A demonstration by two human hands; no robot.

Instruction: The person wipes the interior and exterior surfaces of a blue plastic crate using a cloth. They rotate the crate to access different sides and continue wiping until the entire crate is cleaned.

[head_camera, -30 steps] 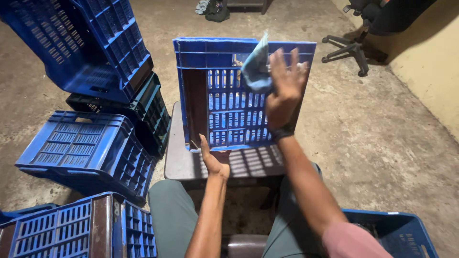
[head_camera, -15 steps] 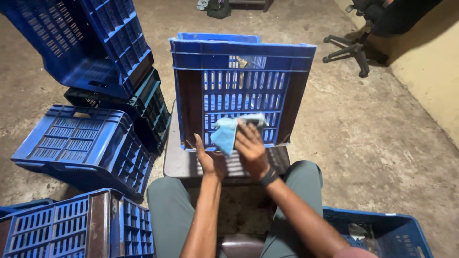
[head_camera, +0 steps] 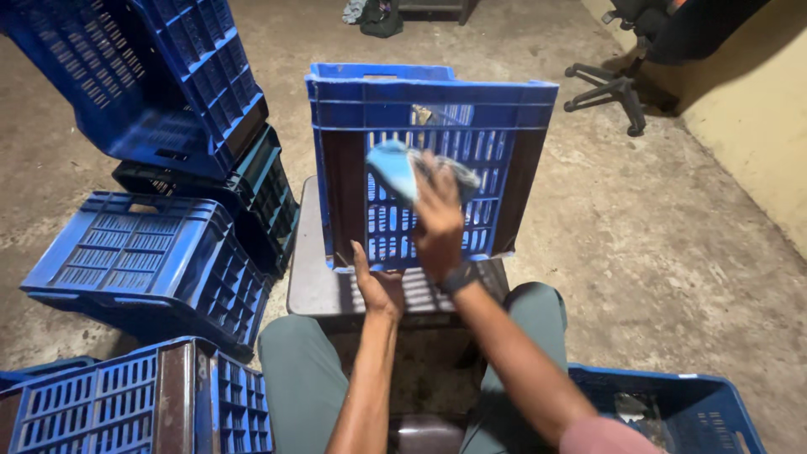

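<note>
Concrete floor [head_camera: 672, 252]: we wipe the upended blue crate [head_camera: 429, 109], right hand [head_camera: 437, 223] clutching a cloth [head_camera: 395, 168], left hand [head_camera: 376, 286] spread open, bracing its base.

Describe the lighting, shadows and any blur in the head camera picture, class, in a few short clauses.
Head view: dim, warm light, brightest on the floor ahead; slatted shadows from the upright blue crate fall across the low table; the right hand and its light blue cloth are slightly motion-blurred; the left hand looks sharper; the office chair sits in deep shadow.
</note>
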